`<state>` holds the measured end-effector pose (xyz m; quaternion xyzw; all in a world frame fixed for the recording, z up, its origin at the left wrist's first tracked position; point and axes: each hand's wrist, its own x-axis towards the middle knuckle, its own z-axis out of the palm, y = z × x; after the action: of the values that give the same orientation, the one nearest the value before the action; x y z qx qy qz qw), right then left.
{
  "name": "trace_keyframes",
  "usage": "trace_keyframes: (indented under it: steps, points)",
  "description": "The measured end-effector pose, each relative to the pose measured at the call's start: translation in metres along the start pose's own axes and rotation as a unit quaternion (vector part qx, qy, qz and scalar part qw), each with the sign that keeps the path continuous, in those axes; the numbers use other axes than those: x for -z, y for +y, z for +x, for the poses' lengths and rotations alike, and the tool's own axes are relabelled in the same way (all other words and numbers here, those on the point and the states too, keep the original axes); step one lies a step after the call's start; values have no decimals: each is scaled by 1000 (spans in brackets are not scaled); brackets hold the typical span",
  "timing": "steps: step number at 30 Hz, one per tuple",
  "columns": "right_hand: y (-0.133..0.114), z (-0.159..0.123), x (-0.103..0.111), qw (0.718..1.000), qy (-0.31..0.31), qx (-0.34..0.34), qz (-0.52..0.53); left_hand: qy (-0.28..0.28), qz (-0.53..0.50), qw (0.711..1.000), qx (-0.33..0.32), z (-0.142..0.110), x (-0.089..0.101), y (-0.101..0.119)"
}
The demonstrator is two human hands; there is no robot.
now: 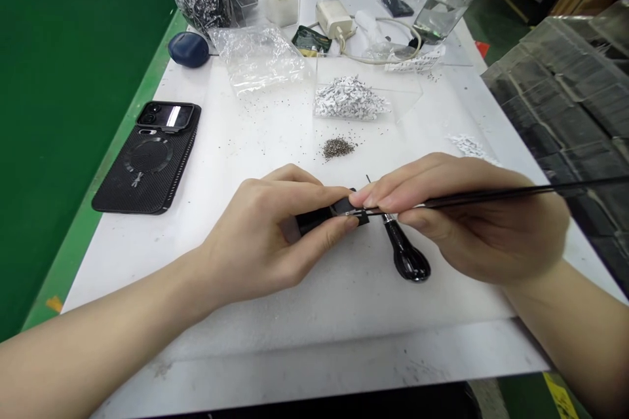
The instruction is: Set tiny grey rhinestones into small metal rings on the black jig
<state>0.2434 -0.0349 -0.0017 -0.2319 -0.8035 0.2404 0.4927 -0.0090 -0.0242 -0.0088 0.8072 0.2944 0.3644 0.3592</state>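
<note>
My left hand [280, 229] pinches a small black block-like part [314, 217] between thumb and fingers, above the white work surface. My right hand [472, 216] is closed around long, thin black tweezers [491, 195], which run out to the right edge of the view. Their tips meet the right end of the black part, close to my left thumb. Whether something tiny sits between the tips, I cannot tell. Under my right fingers lies an awl with a glossy black handle [409, 255]; its thin metal shank is partly hidden.
Small dark bits form a pile [338, 147] beyond my hands. Behind it, a clear tray [318, 78] holds white pieces [351, 98]. A phone [147, 157] lies left. Further back are a blue rounded object [189, 50], plastic bags [263, 59], a charger [334, 18] and a clear cylinder [445, 6].
</note>
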Motion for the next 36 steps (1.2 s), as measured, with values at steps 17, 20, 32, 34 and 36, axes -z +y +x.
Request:
trace_keyframes:
  steps: [17, 20, 32, 34, 36]
  points:
    - [-52, -6, -16, 979, -33, -158, -127, -16, 18, 1000, 15, 2, 5, 11]
    - [-59, -10, -18, 970, -32, -163, -179, -13, 22, 1000, 10, 1, 6, 10]
    - [-58, -11, -14, 964, -22, -178, -194, -10, 22, 1000, 9, 2, 3, 9]
    - [-57, -9, -15, 963, -17, -193, -189, -11, 20, 1000, 7, 2, 3, 9]
    - [-51, -9, -10, 967, 5, -199, -158, -15, 17, 1000, 8, 2, 4, 8]
